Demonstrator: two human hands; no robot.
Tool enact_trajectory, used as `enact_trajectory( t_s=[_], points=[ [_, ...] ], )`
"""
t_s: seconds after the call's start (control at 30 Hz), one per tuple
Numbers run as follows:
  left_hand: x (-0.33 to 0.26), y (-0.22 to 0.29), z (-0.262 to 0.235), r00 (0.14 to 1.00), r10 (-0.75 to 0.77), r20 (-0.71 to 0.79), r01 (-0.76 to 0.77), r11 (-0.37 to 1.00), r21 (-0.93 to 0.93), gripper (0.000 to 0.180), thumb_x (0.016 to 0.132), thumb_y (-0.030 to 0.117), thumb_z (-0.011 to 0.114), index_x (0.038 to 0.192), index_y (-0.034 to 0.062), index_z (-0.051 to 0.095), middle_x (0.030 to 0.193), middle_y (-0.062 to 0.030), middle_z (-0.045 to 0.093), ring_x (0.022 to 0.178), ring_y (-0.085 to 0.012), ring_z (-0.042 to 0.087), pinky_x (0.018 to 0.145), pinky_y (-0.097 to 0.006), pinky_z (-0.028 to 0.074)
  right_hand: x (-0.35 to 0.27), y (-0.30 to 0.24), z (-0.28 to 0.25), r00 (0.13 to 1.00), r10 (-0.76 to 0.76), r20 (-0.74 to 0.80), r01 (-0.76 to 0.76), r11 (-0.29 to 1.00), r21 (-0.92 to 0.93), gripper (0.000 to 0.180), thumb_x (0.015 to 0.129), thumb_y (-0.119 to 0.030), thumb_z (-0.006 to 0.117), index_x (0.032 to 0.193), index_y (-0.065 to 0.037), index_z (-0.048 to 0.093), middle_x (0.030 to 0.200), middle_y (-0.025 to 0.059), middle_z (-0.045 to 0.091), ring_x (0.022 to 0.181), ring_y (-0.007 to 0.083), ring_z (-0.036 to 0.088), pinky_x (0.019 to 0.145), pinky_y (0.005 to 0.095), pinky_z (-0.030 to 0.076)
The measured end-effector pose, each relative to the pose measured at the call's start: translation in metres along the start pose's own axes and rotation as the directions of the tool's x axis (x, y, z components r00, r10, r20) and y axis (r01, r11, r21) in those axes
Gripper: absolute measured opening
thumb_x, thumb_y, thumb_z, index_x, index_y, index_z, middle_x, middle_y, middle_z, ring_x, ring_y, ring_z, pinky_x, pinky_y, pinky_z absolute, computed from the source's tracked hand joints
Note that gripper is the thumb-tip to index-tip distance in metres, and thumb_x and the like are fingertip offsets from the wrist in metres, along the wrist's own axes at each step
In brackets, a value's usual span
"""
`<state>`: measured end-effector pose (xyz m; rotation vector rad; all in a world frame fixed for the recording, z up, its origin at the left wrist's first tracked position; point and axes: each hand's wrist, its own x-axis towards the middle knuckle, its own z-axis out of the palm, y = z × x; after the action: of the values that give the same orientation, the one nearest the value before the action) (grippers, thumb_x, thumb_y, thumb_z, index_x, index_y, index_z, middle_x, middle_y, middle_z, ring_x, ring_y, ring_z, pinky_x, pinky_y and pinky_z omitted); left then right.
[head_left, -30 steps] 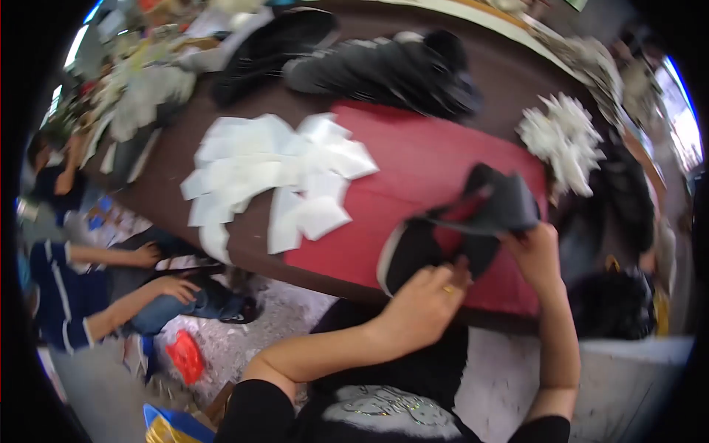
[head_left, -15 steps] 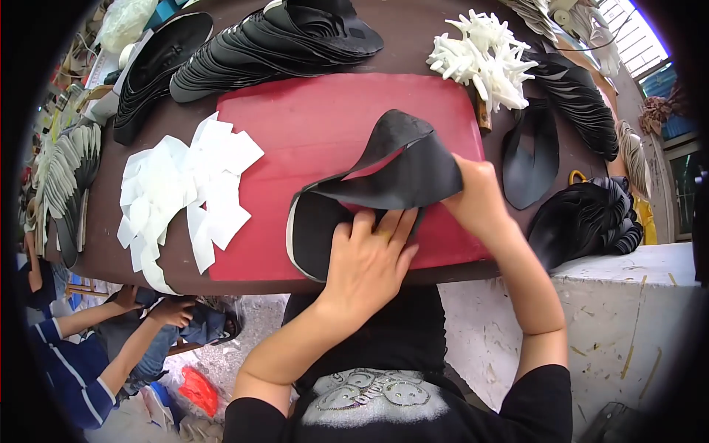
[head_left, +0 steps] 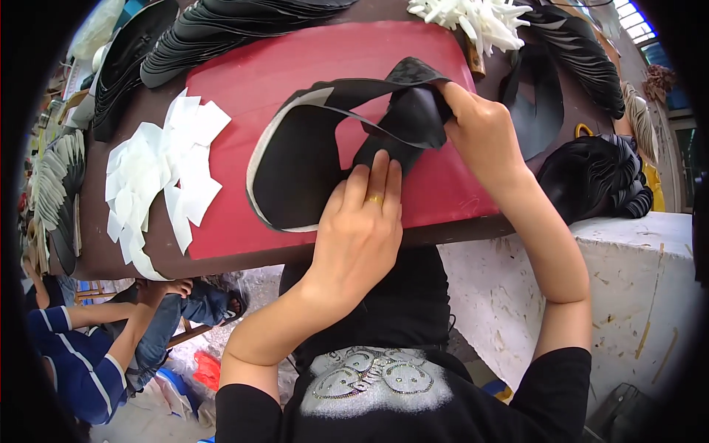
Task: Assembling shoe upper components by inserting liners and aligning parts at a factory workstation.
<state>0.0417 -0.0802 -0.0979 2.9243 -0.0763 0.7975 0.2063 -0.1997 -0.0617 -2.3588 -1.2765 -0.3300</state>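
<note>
A black shoe upper (head_left: 292, 173) with a pale strip along its left edge lies over a red mat (head_left: 325, 55). Its left part forms a wide open loop, and its right part is folded and raised off the mat. My right hand (head_left: 484, 136) pinches the raised right end between thumb and fingers. Below the fold, my left hand (head_left: 358, 221) rests with outstretched fingers on the upper's near part, a ring on one finger. The fingertips of the left hand press on the black material; the underside of the fold is hidden.
White cut pieces (head_left: 159, 173) lie left of the mat. Stacked black uppers (head_left: 229, 40) stand behind, with more black pieces (head_left: 591, 177) at the right. White pronged pieces (head_left: 473, 18) sit at the back right. Another person (head_left: 88, 347) sits at the lower left.
The upper's left loop has spread open, and its right end is folded over more tightly. My right hand has turned its grip. The whole view has shifted, with the table higher in it.
</note>
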Motion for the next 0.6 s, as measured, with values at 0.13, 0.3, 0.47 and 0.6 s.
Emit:
enact_trajectory(
  t_s=[0.13,0.3,0.47,0.6],
  points=[
    [0.016,0.008,0.003,0.994,-0.064,0.085,0.064,0.998,0.01,0.039,0.08,0.012,0.061,0.116,-0.002,0.062,0.113,-0.0153,0.064,0.093,-0.0271,0.055,0.073,-0.033,0.045,-0.013,0.003,0.007,0.998,-0.007,-0.055,0.004,0.998,-0.056,0.036,0.071,0.005,0.063,0.106,-0.003,0.059,0.076,0.0111,0.064,0.059,0.0282,0.058,0.057,0.0356,0.046],
    [0.033,0.01,0.001,0.946,-0.146,0.29,0.142,0.989,0.033,0.039,0.082,0.011,0.059,0.118,-0.0032,0.062,0.115,-0.0181,0.064,0.093,-0.0264,0.054,0.073,-0.032,0.044,-0.013,-0.026,0.004,0.959,-0.269,-0.085,0.25,0.95,-0.188,0.029,0.074,0.002,0.063,0.102,-0.005,0.061,0.083,0.0077,0.065,0.063,0.025,0.058,0.057,0.0323,0.047],
    [0.038,0.016,0.011,0.944,-0.083,0.318,0.017,0.979,0.203,0.036,0.086,0.013,0.056,0.117,-0.005,0.064,0.115,-0.0228,0.064,0.093,-0.0264,0.052,0.073,-0.032,0.042,0.021,-0.013,-0.024,0.906,-0.421,0.037,0.405,0.84,-0.362,0.021,0.079,-0.001,0.061,0.097,-0.009,0.065,0.098,0.0034,0.067,0.07,0.0219,0.058,0.062,0.0292,0.049],
    [0.043,0.025,0.017,0.972,0.027,0.235,-0.124,0.904,0.41,0.036,0.086,0.013,0.057,0.116,-0.0059,0.064,0.112,-0.0228,0.065,0.089,-0.0252,0.052,0.071,-0.032,0.042,0.032,-0.002,-0.033,0.961,-0.27,0.065,0.274,0.887,-0.373,0.017,0.077,-0.003,0.063,0.094,-0.006,0.065,0.089,0.0076,0.067,0.07,0.0264,0.062,0.064,0.0343,0.05]
  ],
)
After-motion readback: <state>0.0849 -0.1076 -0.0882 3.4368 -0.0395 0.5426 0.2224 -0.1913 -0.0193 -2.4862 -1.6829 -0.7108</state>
